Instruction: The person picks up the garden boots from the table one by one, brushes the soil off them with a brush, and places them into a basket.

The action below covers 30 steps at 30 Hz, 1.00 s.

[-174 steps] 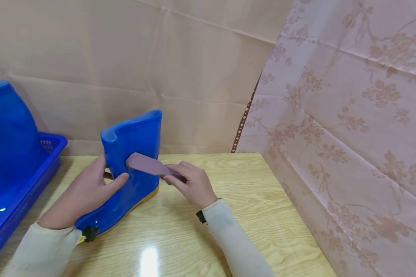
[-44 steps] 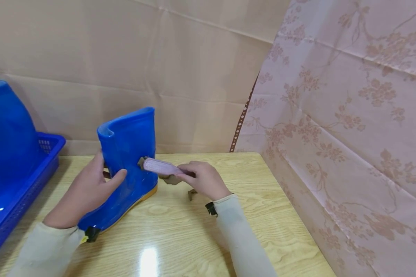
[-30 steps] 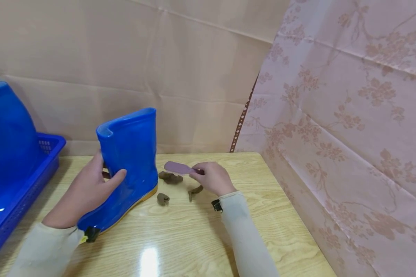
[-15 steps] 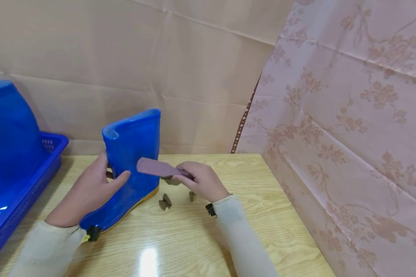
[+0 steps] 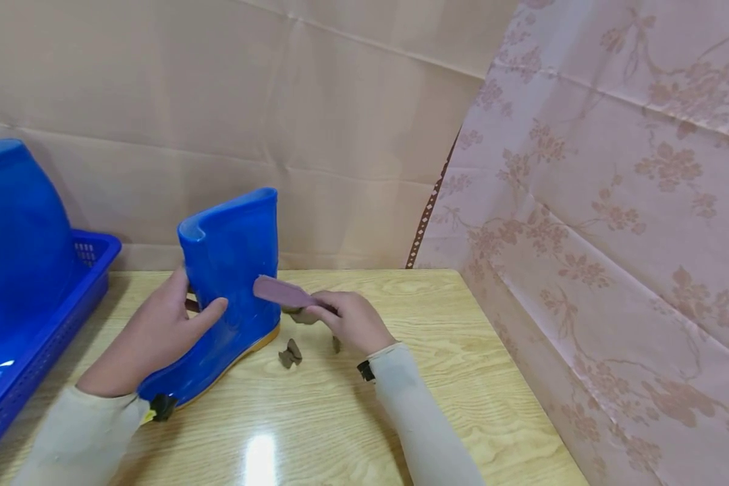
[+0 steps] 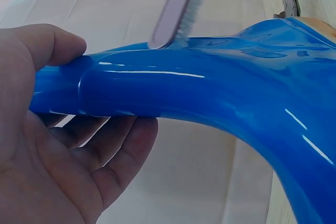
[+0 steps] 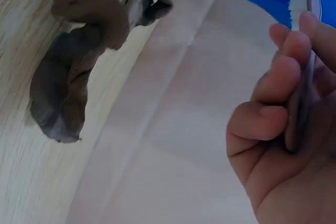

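While a blue rubber boot (image 5: 227,283) stands upright on its yellow sole toward the left of a wooden table (image 5: 352,418), a person's left hand (image 5: 158,334) grips its shaft, thumb on the near side and fingers wrapped around the far side, as the left wrist view shows with the shaft lying between thumb and curled fingers. The right hand (image 5: 349,320) pinches the handle of a mauve brush (image 5: 282,291), its fingers curled round the handle, and the brush head rests against the right side of the boot's shaft; the left wrist view shows white bristles (image 6: 195,3) touching the glossy blue surface. Just right of the boot's sole, several brown lumps of mud (image 5: 290,353) lie on the tabletop, one partly hidden under the right hand; the right wrist view shows a larger lump (image 7: 79,61) close up. At the far left edge sits a blue plastic basket (image 5: 73,290) holding another large blue object (image 5: 12,223). Beige cloth (image 5: 219,101) hangs behind the table, and a floral patterned curtain (image 5: 613,236) fills the right side.
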Tool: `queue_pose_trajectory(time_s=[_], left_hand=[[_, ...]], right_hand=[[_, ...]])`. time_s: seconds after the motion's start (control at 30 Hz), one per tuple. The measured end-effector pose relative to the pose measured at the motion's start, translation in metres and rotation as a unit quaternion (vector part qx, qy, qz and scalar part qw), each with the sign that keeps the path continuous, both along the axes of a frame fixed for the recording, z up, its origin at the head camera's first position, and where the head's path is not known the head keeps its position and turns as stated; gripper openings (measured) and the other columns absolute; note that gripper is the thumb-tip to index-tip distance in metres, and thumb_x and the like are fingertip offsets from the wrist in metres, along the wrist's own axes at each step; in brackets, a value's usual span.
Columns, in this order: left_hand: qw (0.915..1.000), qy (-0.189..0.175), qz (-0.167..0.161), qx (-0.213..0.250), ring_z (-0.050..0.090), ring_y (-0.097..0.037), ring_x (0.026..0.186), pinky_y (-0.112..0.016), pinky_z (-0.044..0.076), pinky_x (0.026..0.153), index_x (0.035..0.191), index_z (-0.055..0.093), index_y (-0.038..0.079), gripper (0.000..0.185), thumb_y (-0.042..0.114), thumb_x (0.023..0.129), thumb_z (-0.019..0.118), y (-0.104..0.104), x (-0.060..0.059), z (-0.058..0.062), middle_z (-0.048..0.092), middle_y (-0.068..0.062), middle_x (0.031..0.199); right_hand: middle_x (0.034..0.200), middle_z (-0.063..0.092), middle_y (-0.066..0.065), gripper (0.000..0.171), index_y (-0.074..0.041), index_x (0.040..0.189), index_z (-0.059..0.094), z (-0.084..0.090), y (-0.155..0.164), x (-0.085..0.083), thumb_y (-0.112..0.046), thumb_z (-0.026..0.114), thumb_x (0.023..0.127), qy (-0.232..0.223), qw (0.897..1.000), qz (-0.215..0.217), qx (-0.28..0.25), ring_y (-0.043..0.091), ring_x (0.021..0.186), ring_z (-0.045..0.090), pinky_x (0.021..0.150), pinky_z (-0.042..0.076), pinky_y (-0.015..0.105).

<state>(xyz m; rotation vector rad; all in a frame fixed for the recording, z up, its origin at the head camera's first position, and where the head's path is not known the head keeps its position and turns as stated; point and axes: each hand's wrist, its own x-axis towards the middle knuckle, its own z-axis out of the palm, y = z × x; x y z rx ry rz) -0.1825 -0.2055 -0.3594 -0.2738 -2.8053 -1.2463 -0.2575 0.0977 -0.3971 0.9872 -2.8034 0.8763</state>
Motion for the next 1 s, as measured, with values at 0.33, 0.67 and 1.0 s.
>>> queue_pose_trajectory(time_s=[0.33,0.67,1.0], left_hand=[[1.0000,0.000,0.005,0.005,0.058,-0.054,0.121,-0.068,0.055,0.088,0.165,0.008,0.007,0.086,0.047,0.105,0.056,-0.0005,-0.0002,-0.0015,0.043,-0.032,0.152],[0.9999,-0.001,-0.009,0.015,0.062,-0.051,0.116,-0.066,0.057,0.086,0.165,0.011,0.006,0.086,0.046,0.104,0.058,-0.0006,-0.0012,0.0001,0.047,-0.032,0.149],[0.9998,0.001,-0.006,0.016,0.061,-0.052,0.117,-0.067,0.057,0.086,0.164,0.012,0.006,0.086,0.048,0.104,0.057,-0.0018,-0.0006,0.0001,0.047,-0.032,0.149]], right_hand=[[0.060,0.040,-0.012,0.033,-0.017,0.076,0.055,0.0031,0.0046,0.0011,-0.033,0.068,0.102,0.082,0.996,-0.024,-0.039,0.000,0.051,0.036,0.048,0.027,0.020],[0.057,0.044,-0.005,0.039,-0.013,0.069,0.047,0.0089,0.0034,0.0049,-0.020,0.072,0.098,0.175,0.966,-0.053,-0.185,0.001,0.047,0.030,0.040,0.026,0.019],[0.051,0.037,-0.009,0.046,-0.015,0.064,0.042,0.0005,0.0001,0.0025,-0.025,0.072,0.098,0.183,0.963,-0.087,-0.178,-0.003,0.044,0.025,0.039,0.021,0.017]])
